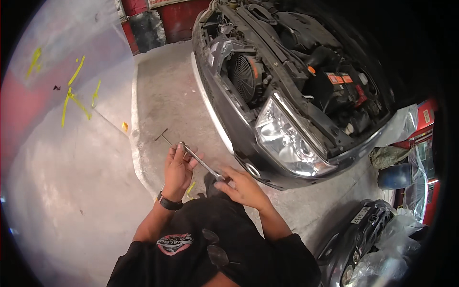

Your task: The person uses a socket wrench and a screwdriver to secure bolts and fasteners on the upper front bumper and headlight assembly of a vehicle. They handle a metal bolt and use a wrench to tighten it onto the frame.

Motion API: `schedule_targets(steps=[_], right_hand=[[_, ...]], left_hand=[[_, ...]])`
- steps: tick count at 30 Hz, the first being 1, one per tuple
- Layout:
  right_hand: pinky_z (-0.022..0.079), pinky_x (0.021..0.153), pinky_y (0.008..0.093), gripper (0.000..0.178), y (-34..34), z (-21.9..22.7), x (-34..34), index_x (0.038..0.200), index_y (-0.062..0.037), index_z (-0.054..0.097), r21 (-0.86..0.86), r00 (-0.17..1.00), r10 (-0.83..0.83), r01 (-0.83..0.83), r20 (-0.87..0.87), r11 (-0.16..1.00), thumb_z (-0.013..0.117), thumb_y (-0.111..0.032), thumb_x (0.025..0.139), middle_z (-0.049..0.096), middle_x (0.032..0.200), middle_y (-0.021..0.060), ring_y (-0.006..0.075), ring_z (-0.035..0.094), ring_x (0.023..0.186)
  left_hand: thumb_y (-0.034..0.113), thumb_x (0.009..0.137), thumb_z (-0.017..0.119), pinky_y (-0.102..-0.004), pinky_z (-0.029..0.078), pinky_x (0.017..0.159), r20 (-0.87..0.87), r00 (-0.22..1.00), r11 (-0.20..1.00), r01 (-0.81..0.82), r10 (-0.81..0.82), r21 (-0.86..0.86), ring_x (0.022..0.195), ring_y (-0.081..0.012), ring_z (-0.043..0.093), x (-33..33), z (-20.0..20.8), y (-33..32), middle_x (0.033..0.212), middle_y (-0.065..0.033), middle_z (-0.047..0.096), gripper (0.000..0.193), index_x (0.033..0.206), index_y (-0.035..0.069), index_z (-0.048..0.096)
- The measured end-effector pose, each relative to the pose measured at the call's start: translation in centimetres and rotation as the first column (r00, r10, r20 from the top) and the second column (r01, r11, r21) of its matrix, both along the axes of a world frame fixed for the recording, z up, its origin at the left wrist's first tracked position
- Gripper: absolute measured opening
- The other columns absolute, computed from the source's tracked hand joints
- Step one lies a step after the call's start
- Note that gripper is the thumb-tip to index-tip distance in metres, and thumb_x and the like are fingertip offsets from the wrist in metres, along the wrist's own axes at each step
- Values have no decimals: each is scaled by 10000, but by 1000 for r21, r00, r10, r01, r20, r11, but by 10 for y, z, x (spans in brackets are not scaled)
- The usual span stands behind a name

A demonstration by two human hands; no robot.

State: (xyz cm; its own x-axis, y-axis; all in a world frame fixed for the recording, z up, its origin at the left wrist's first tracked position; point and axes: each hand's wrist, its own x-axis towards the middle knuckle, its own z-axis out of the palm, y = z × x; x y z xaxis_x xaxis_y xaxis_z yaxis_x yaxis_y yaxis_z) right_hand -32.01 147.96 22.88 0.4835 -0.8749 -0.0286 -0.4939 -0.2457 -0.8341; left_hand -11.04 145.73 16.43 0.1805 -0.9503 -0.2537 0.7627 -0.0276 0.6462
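Both hands grip one long metal wrench (pixel 201 162) at chest height: left hand (pixel 178 171) fingers wrapped round its upper end, right hand (pixel 241 187) fingers pinching the lower. Loosened, it could drop onto the concrete floor (pixel 167 95) beside the open-fronted car (pixel 287 95).

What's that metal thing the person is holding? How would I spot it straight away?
Start at the car with its bumper off, then look down-left to the two hands over the concrete floor. The tool is a thin shiny rod bridging left hand and right hand, the only bright metal there.
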Motion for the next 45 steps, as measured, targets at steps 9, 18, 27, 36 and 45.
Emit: schedule_targets(steps=[9,18,27,36,45], right_hand=[[541,721,271,253,-139,-47,48,1193,56,546,425,717,-340,67,609,903,535,-63,969,675,882,107,158,676,774],[549,707,292,191,-278,-23,47,1110,60,558,299,437,-453,376,777,877,492,-74,992,660,822,126,188,671,735],[539,741,281,175,-371,-11,65,1084,73,608,-11,636,-486,614,599,790,504,11,959,646,887,123,179,668,792],[531,729,254,175,-512,10,97,1081,72,602,-63,469,-715,855,518,515,541,-36,957,701,898,143,160,688,835],[521,776,261,223,-610,5,86,1094,75,608,-120,404,-840,914,363,388,546,-105,978,693,916,126,146,665,829]], left_hand=[[216,989,554,-432,568,863,75,991,989,104,-112,108,880,-148,615,18,-5,-152,892,-14,590,129,966,92,529],[188,964,599,-272,528,770,547,740,906,413,-391,88,821,-103,607,44,19,-287,935,-22,630,197,1069,23,619],[179,955,623,-200,456,701,675,602,805,593,-427,-19,771,-35,555,48,12,-451,864,23,635,212,1088,16,646],[128,932,646,-197,430,645,769,516,665,729,-377,-163,733,-27,519,31,9,-627,862,30,616,184,1064,0,660],[127,873,691,-286,457,639,899,433,547,770,-69,-329,688,-175,563,-11,-15,-748,822,-84,636,146,959,9,703]])
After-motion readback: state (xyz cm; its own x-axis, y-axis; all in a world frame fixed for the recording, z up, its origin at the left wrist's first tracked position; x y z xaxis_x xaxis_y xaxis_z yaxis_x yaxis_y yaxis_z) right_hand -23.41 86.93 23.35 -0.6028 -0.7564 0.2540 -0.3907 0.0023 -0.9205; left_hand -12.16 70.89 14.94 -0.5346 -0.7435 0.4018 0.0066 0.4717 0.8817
